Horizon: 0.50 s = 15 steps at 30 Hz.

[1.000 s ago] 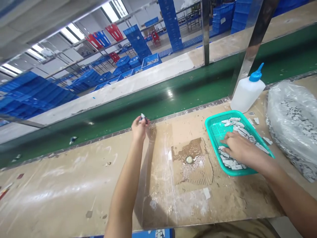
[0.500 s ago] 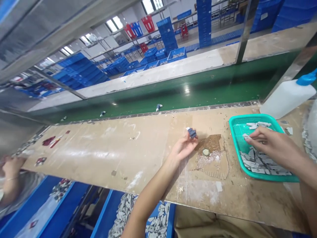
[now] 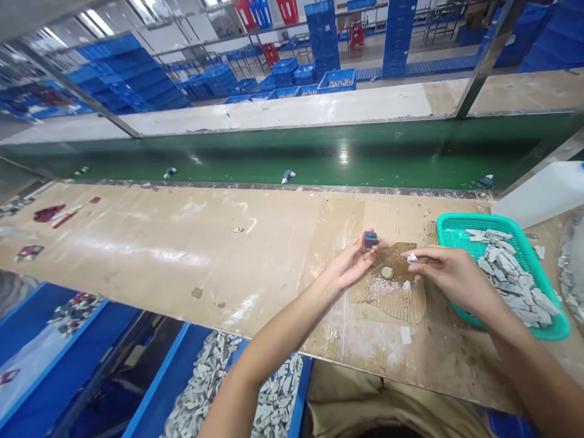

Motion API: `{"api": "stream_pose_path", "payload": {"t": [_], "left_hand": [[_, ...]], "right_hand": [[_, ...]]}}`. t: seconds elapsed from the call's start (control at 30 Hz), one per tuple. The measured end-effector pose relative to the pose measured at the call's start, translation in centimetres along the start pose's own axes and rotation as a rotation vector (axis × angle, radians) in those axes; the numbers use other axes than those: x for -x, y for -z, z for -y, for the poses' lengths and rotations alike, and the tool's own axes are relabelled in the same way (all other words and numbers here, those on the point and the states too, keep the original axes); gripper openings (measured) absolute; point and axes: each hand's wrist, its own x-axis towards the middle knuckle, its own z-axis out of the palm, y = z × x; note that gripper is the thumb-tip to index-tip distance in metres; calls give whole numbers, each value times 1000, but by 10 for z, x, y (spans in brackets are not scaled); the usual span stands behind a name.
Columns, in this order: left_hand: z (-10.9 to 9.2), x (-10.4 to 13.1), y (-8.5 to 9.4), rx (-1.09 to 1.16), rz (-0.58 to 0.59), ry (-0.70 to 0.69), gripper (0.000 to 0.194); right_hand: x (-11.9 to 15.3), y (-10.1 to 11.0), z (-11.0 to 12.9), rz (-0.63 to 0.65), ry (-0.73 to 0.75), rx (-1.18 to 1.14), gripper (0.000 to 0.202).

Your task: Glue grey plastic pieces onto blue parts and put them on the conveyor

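My left hand point(image 3: 354, 263) grips a small dark blue-grey plastic part point(image 3: 370, 239) between thumb and fingers, above the table. Facing it, my right hand point(image 3: 456, 274) pinches a small white piece point(image 3: 412, 258) at its fingertips; the exact shape is too small to tell. Between and just below the hands, a small round cap-like disc point(image 3: 387, 272) sits on a wet, stained cardboard patch point(image 3: 401, 307). Behind my right wrist stands a green plastic basket point(image 3: 517, 220) holding many light grey pieces point(image 3: 511, 274).
A green conveyor belt point(image 3: 237, 161) beyond the table carries several small dark-and-white parts. A white bottle point(image 3: 538, 193) stands at right. Below the table edge, a blue bin point(image 3: 157, 380) holds grey pieces. Red scraps point(image 3: 48, 213) lie at far left.
My right hand has moved left from over the basket to beside my left hand, carrying the white piece. The view has shifted; another person's hand at far left is out of frame.
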Motion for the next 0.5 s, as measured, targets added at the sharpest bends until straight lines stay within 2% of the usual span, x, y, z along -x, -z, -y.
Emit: {"api": "stream_pose_path", "payload": {"t": [0.07,0.17,0.27,0.37,0.5], "left_hand": [[-1,-2,3,-45,-27,-62,15],[-6,-5,8,-137,-73,-155,11],[-13,-8,12,-200,-95,-221,2],[-19,-9,14,-221,-18,-277,16],[-21,-11,15,-281,87,-389,27]], "right_hand": [[-2,-9,-2,44,32,26,30],[-1,-18,-7,91,64,56,34],[5,-21,-10,25,83,110,35],[9,-20,-10,-66,156,292,25],[9,-20,-6,-75,291,514,17]]}}
